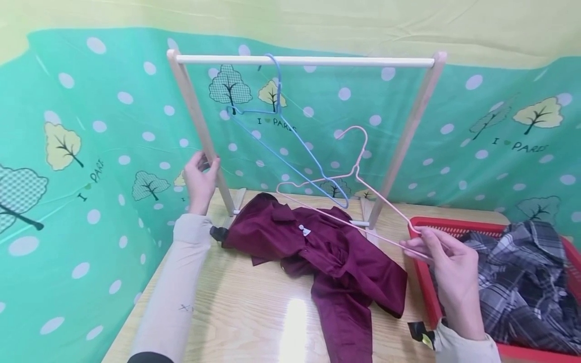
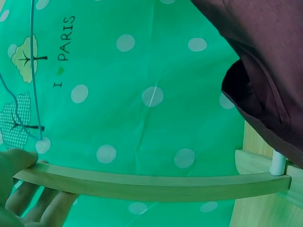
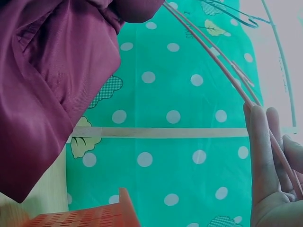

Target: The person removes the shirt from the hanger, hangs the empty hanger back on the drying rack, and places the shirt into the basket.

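My left hand [image 1: 201, 179] grips the left wooden post [image 1: 195, 108] of a small clothes rack, thumb on one side and fingers on the other in the left wrist view. At one end, my right hand [image 1: 449, 267] holds a pink hanger [image 1: 386, 201], its hook pointing up and away from the rail. A blue hanger [image 1: 295, 131] hangs by its hook from the white rail [image 1: 336, 61], tilted down to the right. Below the hangers lies a crumpled maroon shirt [image 1: 290, 237] with a small white tag, one sleeve towards me.
A red basket [image 1: 424, 282] at the right holds a grey plaid garment [image 1: 513, 272]. The right post [image 1: 408, 136] of the rack stands just behind the pink hanger. A green dotted cloth [image 1: 91, 227] covers the back and left walls around the wooden table [image 1: 236, 312].
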Action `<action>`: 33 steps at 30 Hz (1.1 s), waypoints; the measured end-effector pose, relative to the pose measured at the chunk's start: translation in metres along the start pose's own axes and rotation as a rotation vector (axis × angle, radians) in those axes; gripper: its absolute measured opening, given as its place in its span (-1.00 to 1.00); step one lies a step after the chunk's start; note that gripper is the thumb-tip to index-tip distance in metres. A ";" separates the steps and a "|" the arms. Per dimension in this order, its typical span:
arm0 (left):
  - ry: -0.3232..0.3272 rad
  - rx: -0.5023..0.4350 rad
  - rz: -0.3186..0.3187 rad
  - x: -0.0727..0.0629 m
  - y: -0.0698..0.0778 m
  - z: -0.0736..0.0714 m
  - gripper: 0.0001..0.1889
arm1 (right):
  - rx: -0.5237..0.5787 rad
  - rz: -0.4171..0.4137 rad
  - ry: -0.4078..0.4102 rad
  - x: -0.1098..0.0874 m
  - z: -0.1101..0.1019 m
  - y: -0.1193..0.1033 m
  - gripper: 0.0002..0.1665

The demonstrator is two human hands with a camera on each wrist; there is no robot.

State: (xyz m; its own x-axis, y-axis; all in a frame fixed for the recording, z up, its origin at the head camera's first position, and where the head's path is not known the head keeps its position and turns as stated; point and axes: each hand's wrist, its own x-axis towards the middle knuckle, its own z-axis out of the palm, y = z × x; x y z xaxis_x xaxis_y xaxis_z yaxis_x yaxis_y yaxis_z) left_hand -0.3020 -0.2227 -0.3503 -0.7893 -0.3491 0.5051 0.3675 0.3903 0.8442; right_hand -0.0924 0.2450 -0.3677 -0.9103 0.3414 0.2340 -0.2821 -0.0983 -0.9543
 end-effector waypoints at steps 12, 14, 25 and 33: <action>0.007 0.035 -0.026 0.001 0.002 -0.001 -0.71 | -0.027 -0.001 0.070 0.003 0.001 -0.011 -0.65; 0.002 0.037 -0.037 0.000 0.003 -0.001 -0.69 | -0.041 -0.007 0.086 0.004 0.001 -0.013 -0.64; -0.010 0.017 -0.045 -0.001 0.002 -0.002 -0.68 | -0.104 -0.007 0.113 0.005 0.000 -0.027 -0.64; -0.014 0.021 -0.037 -0.001 0.000 -0.002 -0.67 | -0.041 -0.037 0.178 0.008 0.001 -0.035 -0.64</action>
State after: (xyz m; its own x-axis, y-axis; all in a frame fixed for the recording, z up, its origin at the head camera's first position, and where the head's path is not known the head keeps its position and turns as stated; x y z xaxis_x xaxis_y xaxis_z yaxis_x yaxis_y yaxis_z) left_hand -0.2999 -0.2241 -0.3506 -0.8091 -0.3521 0.4705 0.3272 0.3951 0.8584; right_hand -0.0897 0.2498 -0.3319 -0.8303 0.5048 0.2363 -0.2990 -0.0456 -0.9532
